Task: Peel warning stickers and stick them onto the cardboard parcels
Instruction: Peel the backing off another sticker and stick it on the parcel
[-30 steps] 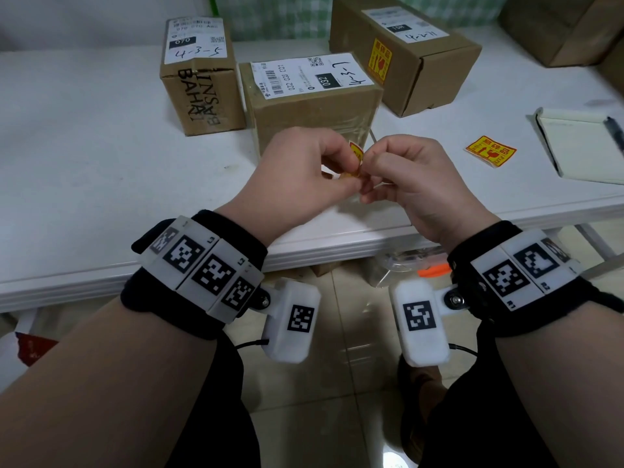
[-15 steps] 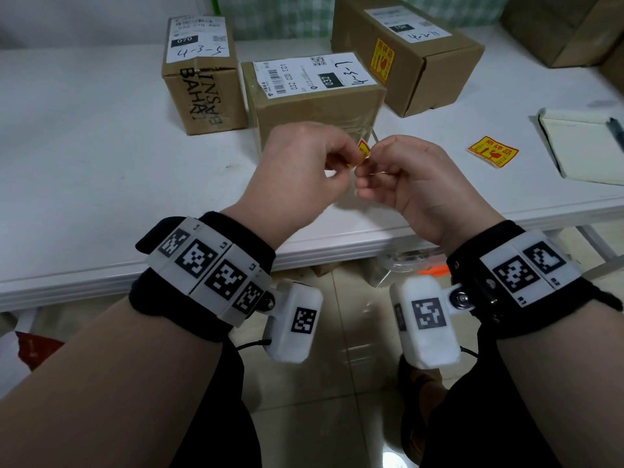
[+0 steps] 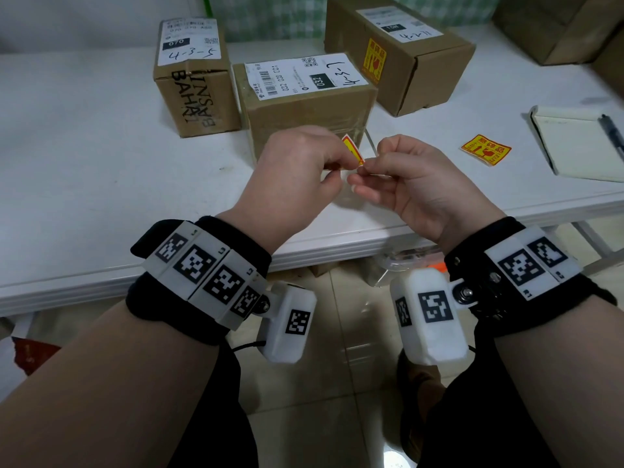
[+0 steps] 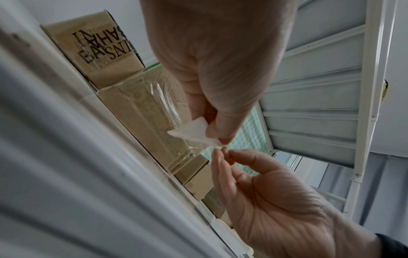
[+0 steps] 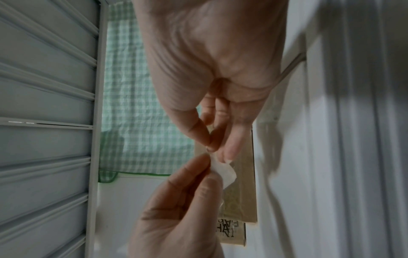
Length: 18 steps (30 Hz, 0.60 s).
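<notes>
A yellow and red warning sticker (image 3: 351, 151) is held up between both hands in front of the middle parcel (image 3: 304, 109). My left hand (image 3: 332, 166) pinches it between thumb and fingers, and its white underside (image 4: 194, 132) shows in the left wrist view. My right hand (image 3: 364, 163) pinches its near corner with thumb and forefinger (image 5: 210, 143). Whether the sticker or the backing is in each pinch I cannot tell. Another parcel (image 3: 196, 79) stands to the left. The right parcel (image 3: 415, 62) bears a warning sticker (image 3: 374, 60) on its side.
A spare warning sticker (image 3: 486, 149) lies on the white table (image 3: 84, 163) to the right. Beyond it lies a notepad (image 3: 570, 143) with a pen (image 3: 613, 130). A large cardboard box (image 3: 557, 25) stands at the back right corner. The table's front edge runs just under my wrists.
My hands have drawn slightly apart and the sticker now stands up more exposed between them. The parcels have not moved.
</notes>
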Each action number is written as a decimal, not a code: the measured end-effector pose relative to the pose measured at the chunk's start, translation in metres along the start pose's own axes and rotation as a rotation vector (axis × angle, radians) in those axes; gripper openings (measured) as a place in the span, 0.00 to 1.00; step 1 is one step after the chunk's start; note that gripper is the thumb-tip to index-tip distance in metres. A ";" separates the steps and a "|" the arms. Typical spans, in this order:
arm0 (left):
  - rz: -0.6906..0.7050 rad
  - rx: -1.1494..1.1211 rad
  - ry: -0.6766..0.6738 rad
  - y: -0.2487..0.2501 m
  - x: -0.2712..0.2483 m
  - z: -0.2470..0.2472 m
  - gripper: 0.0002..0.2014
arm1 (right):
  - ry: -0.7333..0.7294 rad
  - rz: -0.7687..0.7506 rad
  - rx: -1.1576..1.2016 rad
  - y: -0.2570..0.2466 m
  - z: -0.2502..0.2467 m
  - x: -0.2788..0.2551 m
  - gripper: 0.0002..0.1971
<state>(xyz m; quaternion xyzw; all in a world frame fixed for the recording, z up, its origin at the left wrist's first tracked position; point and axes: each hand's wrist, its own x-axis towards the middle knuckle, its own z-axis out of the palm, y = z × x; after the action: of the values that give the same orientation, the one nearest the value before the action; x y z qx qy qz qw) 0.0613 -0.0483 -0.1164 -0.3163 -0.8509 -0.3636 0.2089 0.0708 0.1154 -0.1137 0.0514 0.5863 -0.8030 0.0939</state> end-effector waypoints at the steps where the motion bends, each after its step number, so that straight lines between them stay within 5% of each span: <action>1: -0.001 -0.002 0.003 0.000 0.000 0.000 0.12 | -0.006 -0.002 0.002 0.000 0.000 0.000 0.14; 18: -0.003 0.015 -0.011 0.002 -0.001 0.001 0.12 | 0.015 -0.009 -0.051 -0.003 -0.002 -0.002 0.15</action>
<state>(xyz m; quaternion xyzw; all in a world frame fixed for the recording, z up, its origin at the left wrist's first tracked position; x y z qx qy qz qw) 0.0632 -0.0472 -0.1172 -0.3154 -0.8553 -0.3557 0.2062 0.0722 0.1186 -0.1108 0.0522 0.6073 -0.7879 0.0871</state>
